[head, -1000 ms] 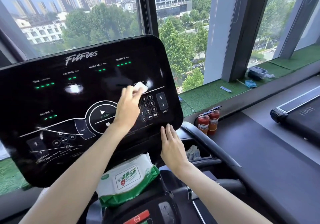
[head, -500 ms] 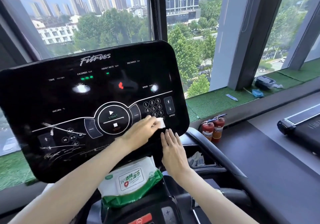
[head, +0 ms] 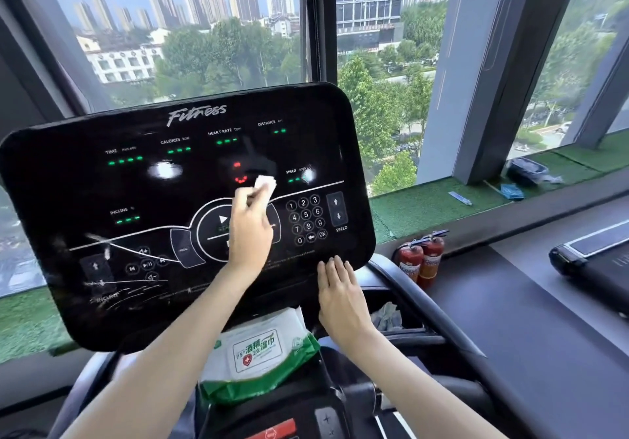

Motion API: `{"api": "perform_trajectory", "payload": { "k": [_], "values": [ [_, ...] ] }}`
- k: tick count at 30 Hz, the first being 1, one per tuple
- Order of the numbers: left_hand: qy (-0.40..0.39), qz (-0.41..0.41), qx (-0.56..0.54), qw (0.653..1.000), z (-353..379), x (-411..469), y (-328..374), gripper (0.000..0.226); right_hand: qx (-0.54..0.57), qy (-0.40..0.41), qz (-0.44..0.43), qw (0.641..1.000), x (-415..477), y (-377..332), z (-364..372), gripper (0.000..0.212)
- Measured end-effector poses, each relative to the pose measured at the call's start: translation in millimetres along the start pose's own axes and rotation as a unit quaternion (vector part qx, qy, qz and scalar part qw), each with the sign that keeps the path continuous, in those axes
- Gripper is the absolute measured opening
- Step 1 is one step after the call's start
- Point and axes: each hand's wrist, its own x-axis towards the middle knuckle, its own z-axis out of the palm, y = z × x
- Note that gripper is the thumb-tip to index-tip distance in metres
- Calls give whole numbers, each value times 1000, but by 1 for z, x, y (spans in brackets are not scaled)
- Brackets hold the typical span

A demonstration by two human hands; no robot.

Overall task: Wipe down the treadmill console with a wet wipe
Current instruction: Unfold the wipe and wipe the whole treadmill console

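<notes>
Up from the keypad's lower edge, the left hand (head: 250, 231) has carried the wet wipe (head: 265, 184) to the middle of the treadmill console (head: 68, 183), pinching it against the black panel above the start button. Below the console lies a green-and-white wipe pack (head: 262, 350). The right hand (head: 340, 290) rests flat, fingers straight, on the console's lower right edge. Two red fire extinguishers (head: 422, 258) stand further right.

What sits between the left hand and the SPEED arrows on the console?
Head view: the number keypad on the console fills that stretch. The left hand holds the wet wipe left of it; the SPEED arrows flank its right.
</notes>
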Motion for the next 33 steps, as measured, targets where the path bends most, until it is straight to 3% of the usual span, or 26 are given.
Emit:
{"api": "perform_trajectory", "payload": {
  "k": [1, 2, 4, 5, 6, 9, 10, 11, 12, 14, 16, 18, 21, 26, 33],
  "values": [
    [-34, 20, 11, 999, 3, -4, 4, 54, 2, 4, 1, 1000, 0, 0, 0, 60],
    [-124, 84, 35, 988, 7, -13, 5, 54, 7, 5, 1, 1000, -1, 0, -1, 60],
    [-310, 229, 82, 919, 8, -33, 0, 61, 24, 1, -1, 1000, -2, 1, -1, 65],
    [-341, 255, 92, 900, 5, -35, -6, 63, 29, -1, -3, 1000, -3, 2, -1, 68],
    [-323, 242, 90, 910, 3, -29, -11, 63, 32, -2, -4, 999, -4, 2, 0, 70],
    [-150, 112, 39, 982, 1, -9, -13, 57, 42, -6, 1, 999, -4, 0, 3, 69],
    [-111, 89, 30, 989, 3, -8, -12, 55, 43, -5, 3, 999, -4, -1, 3, 65],
    [-112, 98, 47, 988, 4, -10, -9, 55, 42, -10, 4, 999, -3, -1, 3, 61],
    [-164, 130, 78, 975, 5, -16, -5, 58, 41, -17, 4, 999, -3, -2, 3, 61],
    [-299, 234, 124, 917, 3, -33, -4, 64, 34, -21, 3, 999, -3, -3, 3, 62],
    [-346, 274, 132, 887, -6, -37, -9, 60, 17, -16, -1, 1000, -4, -2, 3, 57],
    [-291, 230, 122, 921, -9, -26, -10, 54, 9, -14, 2, 1000, -2, -2, 0, 56],
    [-160, 86, 81, 980, -1, -24, -1, 45, -6, -30, 10, 999, -2, -5, -3, 65],
    [-225, 146, 114, 957, 2, -63, -1, 56, -7, -32, 29, 999, 1, -9, -2, 58],
    [-135, -6, 118, 984, -68, -95, -58, 43, 17, -24, 25, 999, 3, -9, 2, 59]
  ]
}}
